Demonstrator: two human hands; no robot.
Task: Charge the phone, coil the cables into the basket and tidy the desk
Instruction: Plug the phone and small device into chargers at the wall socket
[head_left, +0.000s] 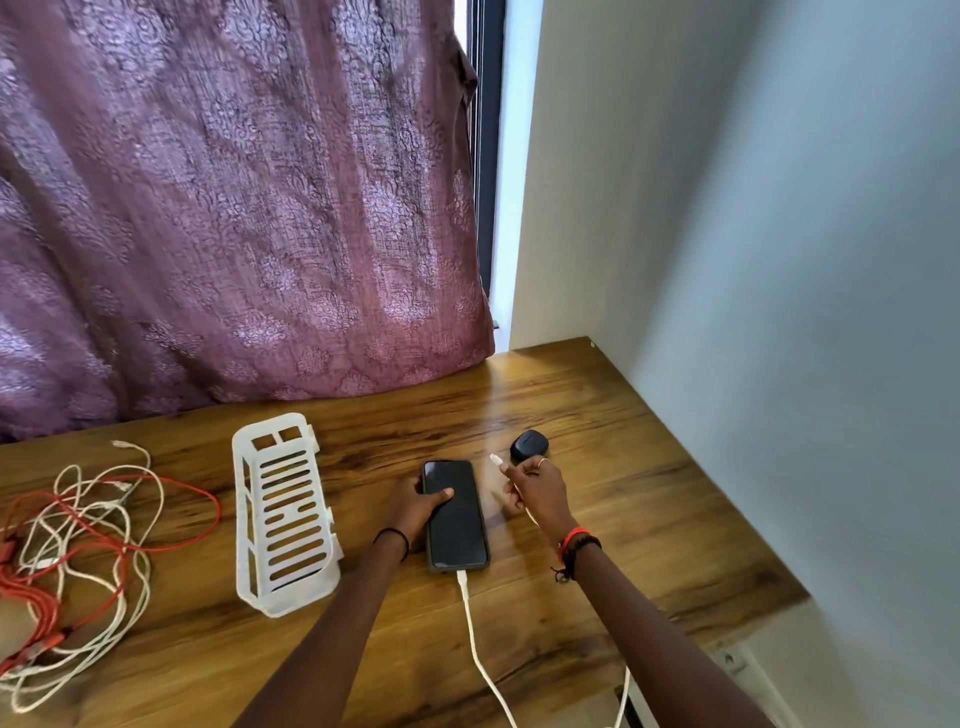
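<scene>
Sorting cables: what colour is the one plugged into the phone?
White cable, clearest in head view.

A flat black phone (457, 519) lies face up on the brown wooden desk (649, 493), and its screen is dark. The left hand (415, 509) holds its left edge, with the thumb on the glass. A long white charging cable (475, 634) is plugged into the phone's near end. The right hand (540, 493) pinches a small white plug (494, 459) just right of the phone. A little round black case (524, 445) sits just behind that hand. A white plastic basket with long slots (283, 514) stands left of the phone. A messy pile of red and white cables (78, 551) lies far left.
</scene>
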